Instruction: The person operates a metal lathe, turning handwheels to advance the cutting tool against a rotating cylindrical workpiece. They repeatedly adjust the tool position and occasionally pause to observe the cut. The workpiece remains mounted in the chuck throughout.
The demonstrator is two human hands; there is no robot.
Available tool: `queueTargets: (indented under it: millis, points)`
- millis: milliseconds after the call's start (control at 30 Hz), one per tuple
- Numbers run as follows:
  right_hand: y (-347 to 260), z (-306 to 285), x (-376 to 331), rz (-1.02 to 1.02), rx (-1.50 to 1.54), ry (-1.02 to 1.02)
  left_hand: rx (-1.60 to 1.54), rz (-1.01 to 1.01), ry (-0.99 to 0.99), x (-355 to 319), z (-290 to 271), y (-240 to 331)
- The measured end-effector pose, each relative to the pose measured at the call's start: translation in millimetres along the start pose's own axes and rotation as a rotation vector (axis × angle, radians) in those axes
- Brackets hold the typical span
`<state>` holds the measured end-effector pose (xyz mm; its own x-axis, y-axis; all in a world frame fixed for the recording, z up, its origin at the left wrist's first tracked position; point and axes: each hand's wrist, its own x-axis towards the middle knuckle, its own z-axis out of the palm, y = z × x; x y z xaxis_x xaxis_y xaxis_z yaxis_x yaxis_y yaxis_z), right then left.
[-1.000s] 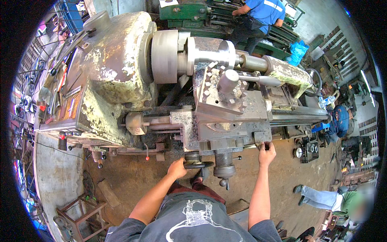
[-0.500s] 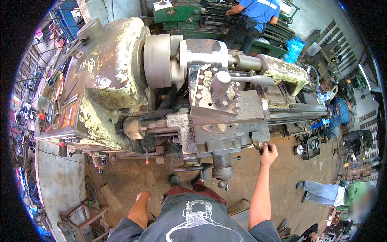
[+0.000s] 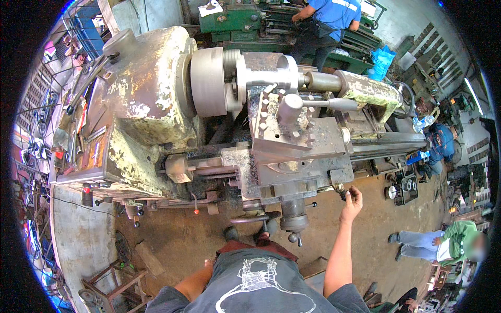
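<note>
Before me stands a worn metal lathe, its headstock (image 3: 151, 78) flaking cream paint. A shiny spool-shaped metal workpiece (image 3: 263, 78) sits between the grey chuck (image 3: 209, 82) and the tailstock (image 3: 360, 86). The chuck's jaw area is blurred. Nearer to me is the square tool post (image 3: 290, 110) with its long clamping lever (image 3: 334, 104). My right hand (image 3: 353, 204) is closed, fingers curled beside a small dark greasy part (image 3: 340, 191) at the slide's right front corner; what they pinch is hidden. My left hand (image 3: 209, 265) is by my waist, mostly covered by my shirt.
A handwheel (image 3: 254, 217) and a crank handle (image 3: 295, 238) stick out toward my legs. Tools lie on the headstock's left side. A person in blue (image 3: 334, 15) works at a green lathe (image 3: 229, 23). Another in green (image 3: 459, 240) stands right, beyond a dark tray (image 3: 406, 189).
My left hand has moved right, in against my shirt. The right hand stays by the slide's corner, its fingers slightly more raised. The whole view has shifted a little.
</note>
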<state>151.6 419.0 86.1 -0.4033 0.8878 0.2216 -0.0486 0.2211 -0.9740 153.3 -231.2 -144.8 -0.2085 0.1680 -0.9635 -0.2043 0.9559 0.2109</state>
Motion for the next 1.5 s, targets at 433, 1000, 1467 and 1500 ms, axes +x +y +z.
queueTargets:
  millis: [433, 1000, 1467, 1500]
  points:
    - [-10.6, 32.9, -81.0, -0.305, -0.491, -0.097, -0.055, 0.585, 0.714, -97.8, -136.6, 205.3]
    - [133.9, 13.5, -87.7, 1.01, -0.269, -0.12, 0.191, 0.851, 0.513, -83.8, -135.5, 230.5]
    - [217.5, 9.4, -91.0, 1.216, -0.006, -0.029, -0.067, 0.761, 0.495, -85.5, -125.4, 249.4]
    - [221.6, 8.5, -91.4, 1.217, 0.057, -0.067, -0.064, 0.763, 0.494, -84.0, -124.6, 249.7]
